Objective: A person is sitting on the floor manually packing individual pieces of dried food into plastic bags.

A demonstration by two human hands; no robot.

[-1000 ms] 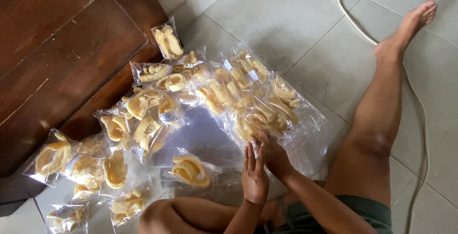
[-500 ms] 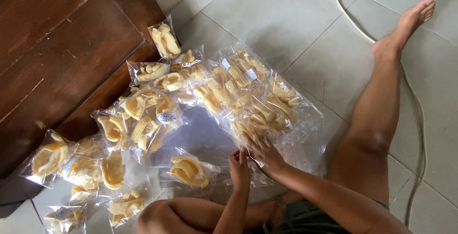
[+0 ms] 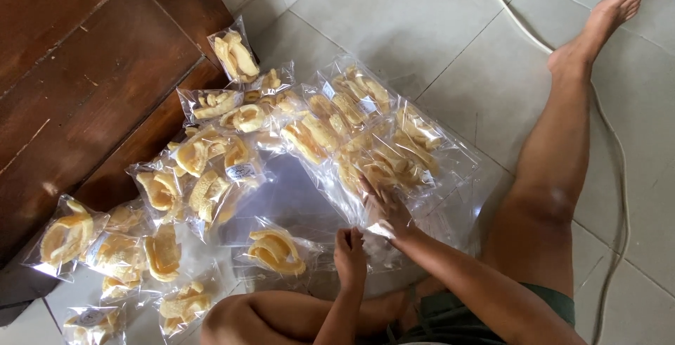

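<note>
Many clear plastic bags of yellow curled crackers lie spread over the floor in front of me. My right hand [image 3: 385, 208] lies with its fingers spread on the near edge of a stacked pile of filled bags [image 3: 383, 141]. My left hand [image 3: 349, 252] is curled shut just beside it, pinching the edge of a clear bag [image 3: 383, 231] that lies between the two hands. A single filled bag [image 3: 275, 250] lies just left of my left hand.
More filled bags [image 3: 204, 176] run left along a dark wooden step [image 3: 91, 85], one leaning against it [image 3: 235, 55]. My bare right leg [image 3: 562, 155] stretches over the grey tiles, my left knee [image 3: 246, 317] is bent near me. A white cable [image 3: 619, 197] runs along the right.
My left hand has dropped from raised with open fingers to a closed grip low at the bag's edge. My right hand has slid forward onto the pile.
</note>
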